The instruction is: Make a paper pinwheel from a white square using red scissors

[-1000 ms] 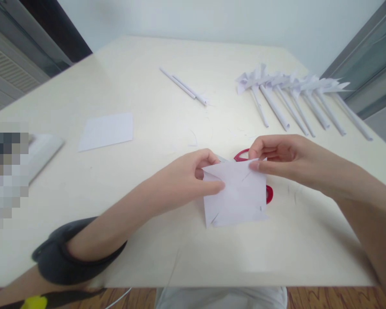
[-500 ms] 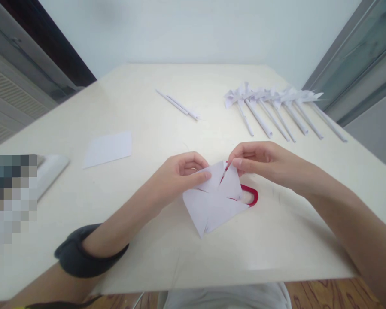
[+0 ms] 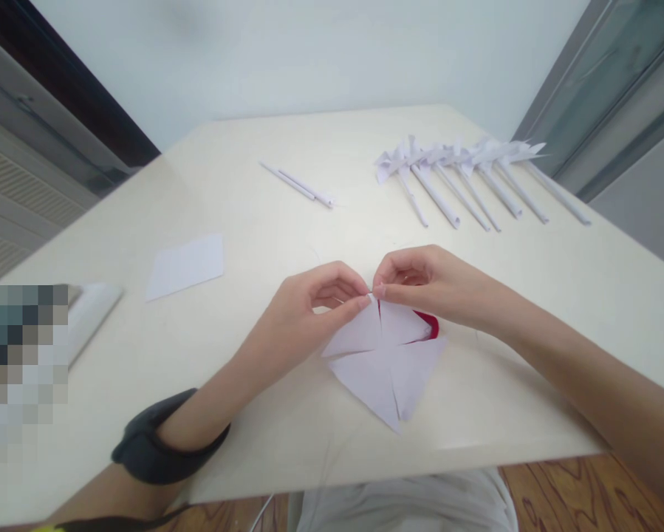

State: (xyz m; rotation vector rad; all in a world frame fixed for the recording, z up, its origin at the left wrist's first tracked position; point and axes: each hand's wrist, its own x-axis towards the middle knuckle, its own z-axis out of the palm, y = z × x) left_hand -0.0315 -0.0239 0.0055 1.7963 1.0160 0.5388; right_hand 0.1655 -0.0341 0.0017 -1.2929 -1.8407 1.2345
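Near the front of the pale tabletop (image 3: 276, 451), the left hand (image 3: 332, 295) is pinching one corner tip of a slit paper square (image 3: 388, 353), and the right hand (image 3: 412, 277) is gripping the tip alongside! A red handle (image 3: 434, 326) is peeking out beneath. Paper pinwheels (image 3: 459, 157) are lying towards the far right, a pale wall (image 3: 298, 59) is rising behind, wood-patterned floor (image 3: 564, 484) is showing below.

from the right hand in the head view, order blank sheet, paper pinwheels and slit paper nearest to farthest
From the right hand:
1. Slit paper, at its fingertips
2. Paper pinwheels, beyond it, toward the right
3. Blank sheet, across on the left
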